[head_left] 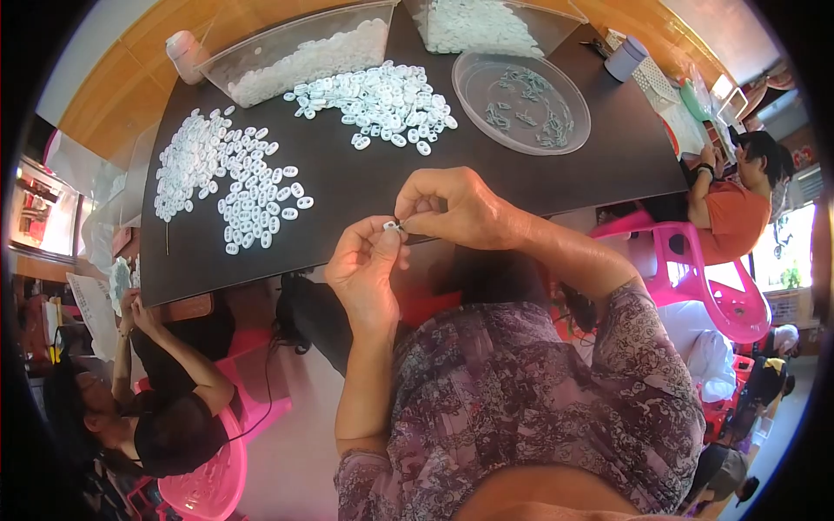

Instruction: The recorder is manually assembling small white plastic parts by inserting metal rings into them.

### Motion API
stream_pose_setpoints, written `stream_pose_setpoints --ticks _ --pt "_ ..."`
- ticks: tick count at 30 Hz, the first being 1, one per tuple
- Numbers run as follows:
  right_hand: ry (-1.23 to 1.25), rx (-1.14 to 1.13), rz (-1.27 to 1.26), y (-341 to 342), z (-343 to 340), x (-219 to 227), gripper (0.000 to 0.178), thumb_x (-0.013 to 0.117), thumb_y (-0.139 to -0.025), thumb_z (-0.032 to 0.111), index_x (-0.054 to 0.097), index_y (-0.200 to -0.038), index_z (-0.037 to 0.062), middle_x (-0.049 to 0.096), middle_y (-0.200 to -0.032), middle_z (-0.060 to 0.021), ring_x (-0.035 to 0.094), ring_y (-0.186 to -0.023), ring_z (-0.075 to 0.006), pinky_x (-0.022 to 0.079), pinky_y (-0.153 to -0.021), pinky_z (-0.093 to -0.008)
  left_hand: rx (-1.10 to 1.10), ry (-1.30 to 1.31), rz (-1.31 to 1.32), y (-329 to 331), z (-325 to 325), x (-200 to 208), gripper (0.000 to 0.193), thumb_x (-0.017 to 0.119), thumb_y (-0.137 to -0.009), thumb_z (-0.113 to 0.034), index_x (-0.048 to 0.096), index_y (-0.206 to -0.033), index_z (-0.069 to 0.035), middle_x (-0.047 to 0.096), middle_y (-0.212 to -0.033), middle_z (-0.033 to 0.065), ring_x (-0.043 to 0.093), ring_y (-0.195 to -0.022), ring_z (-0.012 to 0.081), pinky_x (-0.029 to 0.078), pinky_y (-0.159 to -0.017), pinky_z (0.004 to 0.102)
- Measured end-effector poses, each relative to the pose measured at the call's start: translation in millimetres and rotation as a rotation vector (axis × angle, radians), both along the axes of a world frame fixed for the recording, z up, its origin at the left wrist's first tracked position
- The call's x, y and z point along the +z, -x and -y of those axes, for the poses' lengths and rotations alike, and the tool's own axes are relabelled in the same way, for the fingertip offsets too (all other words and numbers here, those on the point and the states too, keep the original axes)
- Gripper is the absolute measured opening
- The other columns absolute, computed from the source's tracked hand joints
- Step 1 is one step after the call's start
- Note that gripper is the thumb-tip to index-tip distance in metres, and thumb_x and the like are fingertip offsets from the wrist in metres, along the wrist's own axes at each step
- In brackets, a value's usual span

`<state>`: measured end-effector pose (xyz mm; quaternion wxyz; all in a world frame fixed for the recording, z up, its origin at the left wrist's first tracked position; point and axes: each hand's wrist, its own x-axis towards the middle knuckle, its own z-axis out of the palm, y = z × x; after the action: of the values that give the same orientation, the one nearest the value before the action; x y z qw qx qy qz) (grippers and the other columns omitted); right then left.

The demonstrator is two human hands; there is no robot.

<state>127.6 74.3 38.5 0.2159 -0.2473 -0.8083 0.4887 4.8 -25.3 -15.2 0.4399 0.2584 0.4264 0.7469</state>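
Just beyond the table's near edge, my left hand [367, 265] pinches a small white oval plastic piece [391, 226] between thumb and fingers. My right hand [465, 208] meets it from the right, thumb and forefinger closed at the piece. Something tiny and dark shows at those fingertips, too small to name. On the dark table [365, 191] ahead lie loose heaps of similar white oval pieces with two holes: one pile [382, 100] at the back middle, another [259, 191] nearer on the left, and a third [191, 156] at the far left.
A round clear tray [463, 117] holds small grey-green parts. Two clear bins [217, 74] [565, 19] of white pieces stand at the back. A pink-white bottle [184, 56] and a lidded cup [625, 59] flank them. People sit at left [174, 434] and right [738, 208] on pink chairs.
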Motion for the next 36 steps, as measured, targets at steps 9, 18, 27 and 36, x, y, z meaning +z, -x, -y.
stream_pose_setpoints --ticks 9,18,27,36 --pt "-0.018 -0.008 0.018 4.5 1.5 0.1 0.012 0.066 -0.077 0.008 0.061 -0.086 0.0015 0.054 -0.068 0.0013 0.047 -0.063 -0.0051 0.04 -0.057 -0.022 0.009 0.011 -0.023 1.8 0.3 -2.9 0.009 0.06 -0.084 0.0 0.06 -0.092 0.004 0.061 -0.077 0.007 0.055 -0.061 0.0098 0.044 -0.051 0.0207" --pt "0.073 -0.066 0.002 9.8 5.2 -7.8 0.012 0.066 -0.076 0.006 0.061 -0.085 0.0002 0.059 -0.073 -0.0008 0.05 -0.065 -0.0041 0.042 -0.056 -0.0216 0.108 -0.009 -0.148 -8.0 -0.2 -4.2 0.006 0.059 -0.086 0.0 0.06 -0.091 0.003 0.058 -0.076 0.0007 0.05 -0.063 0.0041 0.041 -0.055 0.0161" --pt "0.103 -0.101 -0.042 11.2 4.0 -15.3 0.013 0.064 -0.08 0.008 0.06 -0.088 -0.0016 0.061 -0.076 -0.0027 0.056 -0.07 -0.0062 0.046 -0.062 -0.022 0.105 0.024 -0.035 -4.3 -4.8 -4.1 0.008 0.058 -0.085 0.001 0.06 -0.092 0.004 0.06 -0.077 0.0047 0.054 -0.061 0.0081 0.043 -0.052 0.0187" --pt "0.021 -0.117 -0.06 15.2 5.9 -23.3 0.01 0.061 -0.079 0.005 0.06 -0.087 -0.0013 0.058 -0.08 -0.0054 0.056 -0.072 -0.009 0.046 -0.063 -0.0247 0.119 0.057 0.013 -1.8 -5.4 -4.4 0.011 0.058 -0.085 0.002 0.06 -0.094 0.007 0.061 -0.077 0.0075 0.058 -0.061 0.0112 0.046 -0.049 0.0211"
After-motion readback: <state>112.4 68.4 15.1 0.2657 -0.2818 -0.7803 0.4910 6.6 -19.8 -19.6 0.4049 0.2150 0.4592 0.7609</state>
